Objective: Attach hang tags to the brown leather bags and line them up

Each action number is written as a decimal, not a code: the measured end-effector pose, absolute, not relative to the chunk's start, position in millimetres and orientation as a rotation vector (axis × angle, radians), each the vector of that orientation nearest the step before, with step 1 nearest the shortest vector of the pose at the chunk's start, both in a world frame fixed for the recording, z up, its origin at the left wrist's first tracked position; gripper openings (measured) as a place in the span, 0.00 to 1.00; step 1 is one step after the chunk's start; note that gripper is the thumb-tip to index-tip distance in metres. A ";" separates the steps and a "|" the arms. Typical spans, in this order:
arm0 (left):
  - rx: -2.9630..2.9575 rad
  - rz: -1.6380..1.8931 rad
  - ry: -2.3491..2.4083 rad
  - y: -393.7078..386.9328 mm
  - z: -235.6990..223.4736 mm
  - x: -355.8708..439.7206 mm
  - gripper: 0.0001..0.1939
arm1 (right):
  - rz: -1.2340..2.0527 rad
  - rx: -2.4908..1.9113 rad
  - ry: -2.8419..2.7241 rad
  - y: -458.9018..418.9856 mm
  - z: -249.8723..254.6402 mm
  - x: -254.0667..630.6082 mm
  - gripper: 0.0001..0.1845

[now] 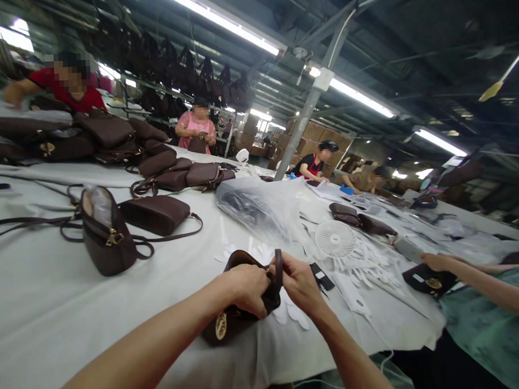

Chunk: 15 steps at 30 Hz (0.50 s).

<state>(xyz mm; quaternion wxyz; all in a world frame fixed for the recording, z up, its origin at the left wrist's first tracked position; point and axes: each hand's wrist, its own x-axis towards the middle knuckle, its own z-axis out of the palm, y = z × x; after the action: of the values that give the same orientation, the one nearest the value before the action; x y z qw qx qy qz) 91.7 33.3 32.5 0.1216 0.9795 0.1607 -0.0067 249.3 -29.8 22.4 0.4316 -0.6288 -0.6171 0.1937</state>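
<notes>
A small dark brown handbag with a round gold emblem lies tilted at the table's near edge, its mouth open. My left hand is closed over the bag's rim, with some fingertips hidden in the opening. At the other end of the mouth, my right hand pinches the bag's edge beside its upright handle. Exactly what its fingertips hold is hidden. White cut-out pieces lie under and behind the bag.
Another open brown bag and piled bags lie left on the white-covered table. Ahead are plastic wrap and a white fan. To the right, a co-worker's hand holds a dark bag. Others work farther back.
</notes>
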 end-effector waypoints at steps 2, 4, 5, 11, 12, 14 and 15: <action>2.866 0.142 0.370 33.9 34.5 83.5 0.15 | 0.595 -1.567 -1.444 -29.2 26.2 249.5 0.07; 2.865 0.336 0.253 34.6 38.2 69.9 0.10 | 0.720 -1.533 -1.311 -29.7 29.6 251.1 0.08; 2.856 0.402 0.216 34.8 40.5 61.8 0.07 | 0.757 -1.507 -1.265 -30.7 31.3 251.1 0.09; 2.740 0.829 0.775 14.9 42.9 21.2 0.11 | 0.649 -1.517 -1.272 -45.9 40.1 233.1 0.13; 2.698 0.951 0.932 5.6 39.7 20.1 0.10 | 0.605 -1.550 -1.285 -49.2 40.7 229.1 0.13; 2.642 1.139 0.985 -15.7 30.8 25.2 0.09 | 0.547 -1.588 -1.306 -56.7 41.2 222.1 0.12; 2.635 1.190 0.912 -26.3 26.0 31.0 0.09 | 0.534 -1.590 -1.322 -61.1 41.2 219.2 0.12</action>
<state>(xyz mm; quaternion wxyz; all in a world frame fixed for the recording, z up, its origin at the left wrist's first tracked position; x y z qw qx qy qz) 31.0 -26.3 26.0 0.0551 0.8678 0.3003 0.3920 219.2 -61.1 41.2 0.4821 -0.6522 -0.5424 0.2189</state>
